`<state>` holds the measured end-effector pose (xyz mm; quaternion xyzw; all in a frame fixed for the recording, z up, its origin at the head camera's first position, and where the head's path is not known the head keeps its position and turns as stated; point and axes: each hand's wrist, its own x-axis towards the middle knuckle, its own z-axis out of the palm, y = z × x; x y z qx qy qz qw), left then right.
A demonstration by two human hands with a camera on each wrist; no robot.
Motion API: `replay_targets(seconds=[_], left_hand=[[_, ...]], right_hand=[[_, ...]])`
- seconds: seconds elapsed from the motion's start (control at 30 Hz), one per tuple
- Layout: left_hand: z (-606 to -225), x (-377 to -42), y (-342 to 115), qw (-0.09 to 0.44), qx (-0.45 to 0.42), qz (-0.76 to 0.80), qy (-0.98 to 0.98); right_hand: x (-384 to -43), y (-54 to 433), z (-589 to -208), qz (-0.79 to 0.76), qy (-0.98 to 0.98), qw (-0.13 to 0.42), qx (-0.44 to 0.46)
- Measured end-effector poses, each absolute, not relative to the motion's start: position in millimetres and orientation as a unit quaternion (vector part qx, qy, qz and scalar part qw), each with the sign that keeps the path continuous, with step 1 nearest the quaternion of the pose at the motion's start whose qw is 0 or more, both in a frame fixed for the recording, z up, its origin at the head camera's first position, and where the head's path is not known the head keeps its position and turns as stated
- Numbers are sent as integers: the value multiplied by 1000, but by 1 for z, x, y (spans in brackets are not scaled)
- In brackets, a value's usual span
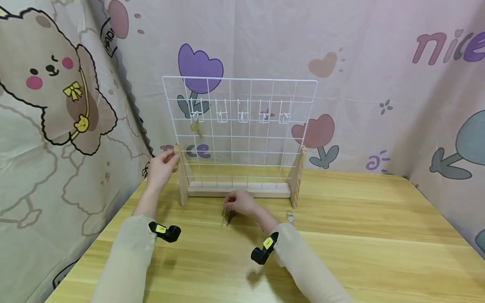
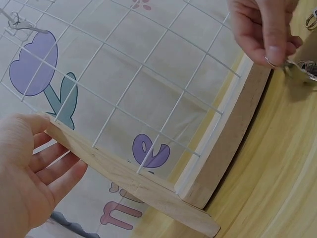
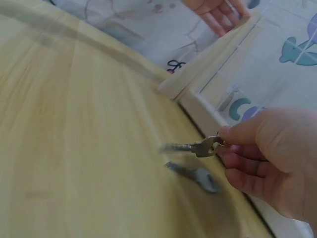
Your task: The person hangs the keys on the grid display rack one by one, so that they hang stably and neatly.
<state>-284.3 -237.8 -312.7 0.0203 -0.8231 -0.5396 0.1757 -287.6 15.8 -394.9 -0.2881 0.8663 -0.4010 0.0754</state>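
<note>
My left hand (image 1: 163, 168) grips the top of the left wooden leg (image 2: 94, 158) of a white wire grid rack (image 1: 250, 136), thumb on one side and fingers on the other. In front of the rack's wooden base bar, my right hand (image 1: 244, 202) pinches a small metal ring. From that ring hangs a silver key (image 3: 205, 147), held over the tabletop. A second key (image 3: 195, 177) lies below it on the wood. Another key, brass-coloured (image 1: 195, 127), hangs on the leftmost of several white hooks (image 1: 243, 117) along the grid.
A key with a ring (image 1: 290, 217) lies on the wooden table (image 1: 379, 261), close to my right forearm. The rack's right wooden leg (image 1: 298, 179) stands just behind it. Printed cloth (image 1: 360, 38) covers the walls behind and to the left.
</note>
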Motion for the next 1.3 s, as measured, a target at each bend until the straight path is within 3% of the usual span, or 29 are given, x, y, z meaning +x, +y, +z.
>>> replay_targets(seconds=[0.57, 1.3], left_hand=[[-312, -284, -237, 183, 21, -543, -819], [-313, -283, -238, 177, 18, -550, -816]], right_hand=[[-295, 25, -325, -507, 811, 71, -284], [-299, 23, -251, -544, 786, -21, -294]])
